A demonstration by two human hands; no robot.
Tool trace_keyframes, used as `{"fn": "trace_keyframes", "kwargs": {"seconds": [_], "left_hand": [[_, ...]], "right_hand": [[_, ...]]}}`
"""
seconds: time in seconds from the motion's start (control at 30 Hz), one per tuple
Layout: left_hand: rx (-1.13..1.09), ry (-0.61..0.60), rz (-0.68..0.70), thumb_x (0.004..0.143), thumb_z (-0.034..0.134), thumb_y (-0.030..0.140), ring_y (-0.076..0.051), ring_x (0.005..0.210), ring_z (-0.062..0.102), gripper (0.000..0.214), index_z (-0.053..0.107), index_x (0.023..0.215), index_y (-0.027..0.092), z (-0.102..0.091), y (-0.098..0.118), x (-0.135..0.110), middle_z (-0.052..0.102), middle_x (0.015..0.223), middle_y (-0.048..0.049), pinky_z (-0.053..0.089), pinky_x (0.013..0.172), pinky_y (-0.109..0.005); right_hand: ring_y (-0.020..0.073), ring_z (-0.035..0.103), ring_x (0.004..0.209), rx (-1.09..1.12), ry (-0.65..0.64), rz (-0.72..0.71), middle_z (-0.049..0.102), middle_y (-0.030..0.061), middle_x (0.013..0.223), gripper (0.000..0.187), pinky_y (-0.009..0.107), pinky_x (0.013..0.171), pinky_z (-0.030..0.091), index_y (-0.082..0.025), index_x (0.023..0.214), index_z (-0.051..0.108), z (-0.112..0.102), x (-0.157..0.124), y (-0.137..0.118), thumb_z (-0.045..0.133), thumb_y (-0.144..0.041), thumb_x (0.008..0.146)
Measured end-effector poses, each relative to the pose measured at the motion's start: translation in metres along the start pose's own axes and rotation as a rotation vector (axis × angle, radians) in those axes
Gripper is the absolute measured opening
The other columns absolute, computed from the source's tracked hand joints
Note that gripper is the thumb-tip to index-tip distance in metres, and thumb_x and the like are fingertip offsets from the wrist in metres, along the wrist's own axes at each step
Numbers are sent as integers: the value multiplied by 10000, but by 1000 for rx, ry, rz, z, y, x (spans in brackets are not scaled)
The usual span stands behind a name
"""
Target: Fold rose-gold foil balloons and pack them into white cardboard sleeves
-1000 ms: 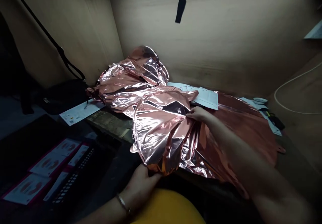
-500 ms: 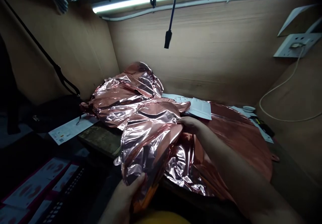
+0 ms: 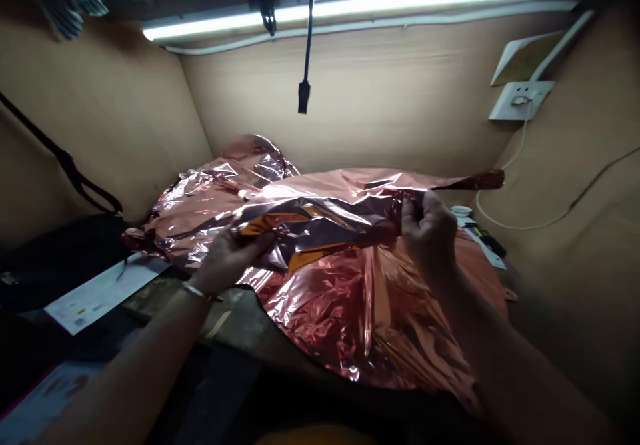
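Note:
A deflated rose-gold foil balloon is stretched crosswise above the bench, its shiny surface creased. My left hand pinches its left edge between thumb and fingers. My right hand is closed on the right part, and a narrow dark end of foil pokes out beyond it. Beneath the held piece lies another flat foil balloon, wide and rounded, hanging over the bench's front edge. A crumpled heap of the same foil rests against the back left, touching or overlapped by the held piece.
A printed sheet and a black bag lie at left. On the right are a small white dish and a dark tool. A black cable plug dangles in front of the back wall, below a lit tube.
Both hands have lifted and spread the foil balloon crosswise; my left hand rose from the front edge, my right moved rightward. The view has shifted, and the lower foil is more exposed.

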State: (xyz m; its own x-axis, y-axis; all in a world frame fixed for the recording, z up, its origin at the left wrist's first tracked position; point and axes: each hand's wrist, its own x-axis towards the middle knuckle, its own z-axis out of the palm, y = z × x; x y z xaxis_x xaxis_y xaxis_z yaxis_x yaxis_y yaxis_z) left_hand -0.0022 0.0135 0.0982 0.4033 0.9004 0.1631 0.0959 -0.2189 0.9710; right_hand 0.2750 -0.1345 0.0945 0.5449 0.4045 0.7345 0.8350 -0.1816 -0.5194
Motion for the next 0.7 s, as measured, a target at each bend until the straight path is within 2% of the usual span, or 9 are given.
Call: {"fn": "trace_keyframes", "kwargs": {"seconds": [0.07, 0.13, 0.23, 0.3, 0.37, 0.43, 0.53, 0.6, 0.7], "left_hand": [[69, -237, -59, 602, 798, 503, -225, 741, 674, 490, 703, 923, 144, 16, -13, 10, 726, 806, -61, 569, 627, -322], [198, -426, -165, 617, 774, 482, -191, 620, 635, 393, 696, 787, 135, 28, -34, 18, 686, 668, -48, 511, 533, -272], [322, -564, -264, 587, 768, 409, -155, 487, 554, 308, 615, 566, 142, 35, -64, 26, 590, 508, -20, 421, 453, -243], [355, -570, -272, 580, 757, 391, -169, 501, 563, 285, 602, 553, 154, 34, -75, 29, 584, 509, -16, 431, 476, -258], [404, -523, -241, 603, 741, 412, -220, 630, 626, 276, 649, 660, 159, 28, -79, 31, 643, 622, -39, 485, 576, -299], [466, -408, -170, 661, 708, 438, -289, 920, 638, 343, 690, 860, 158, 18, -79, 30, 693, 899, -94, 502, 789, -368], [619, -166, 32, 796, 591, 431, -334, 1248, 462, 441, 658, 1123, 144, -3, -82, 23, 575, 1270, -150, 348, 1050, -442], [681, -122, 91, 873, 491, 414, -321, 1209, 506, 447, 640, 1185, 131, -16, -90, 16, 601, 1247, -151, 356, 1044, -444], [648, -218, 23, 902, 456, 432, -269, 972, 644, 421, 680, 1119, 149, -27, -103, 7, 710, 1028, -96, 477, 880, -366]], "right_hand": [[224, 550, 701, -39, -90, 178, 618, 81, 762, 192, 325, 678, 398, -234, 799, 532, -4, -20, 25, 438, -377, 887], [220, 557, 662, -64, -232, 354, 631, 67, 723, 183, 313, 622, 390, -241, 748, 533, -1, -49, 50, 487, -395, 836], [207, 517, 528, -98, -378, 514, 576, 50, 547, 220, 302, 512, 346, -243, 563, 492, 2, -95, 76, 573, -380, 714], [199, 503, 497, -91, -436, 580, 549, 40, 498, 247, 297, 487, 334, -239, 509, 491, -1, -116, 82, 590, -394, 673], [194, 503, 493, -67, -476, 617, 543, 28, 491, 279, 291, 474, 339, -226, 527, 539, -8, -127, 81, 590, -457, 676], [183, 498, 479, 9, -502, 673, 545, 14, 494, 328, 283, 454, 350, -213, 583, 597, -14, -131, 77, 593, -527, 682], [180, 537, 503, 212, -478, 858, 613, 16, 559, 344, 277, 460, 406, -198, 699, 679, -19, -133, 70, 665, -535, 631], [187, 569, 542, 307, -442, 951, 657, 31, 609, 353, 279, 486, 446, -195, 737, 710, -18, -133, 67, 725, -500, 560], [191, 572, 542, 292, -419, 880, 669, 49, 613, 343, 287, 487, 468, -198, 705, 726, -14, -131, 63, 738, -491, 527]]}}
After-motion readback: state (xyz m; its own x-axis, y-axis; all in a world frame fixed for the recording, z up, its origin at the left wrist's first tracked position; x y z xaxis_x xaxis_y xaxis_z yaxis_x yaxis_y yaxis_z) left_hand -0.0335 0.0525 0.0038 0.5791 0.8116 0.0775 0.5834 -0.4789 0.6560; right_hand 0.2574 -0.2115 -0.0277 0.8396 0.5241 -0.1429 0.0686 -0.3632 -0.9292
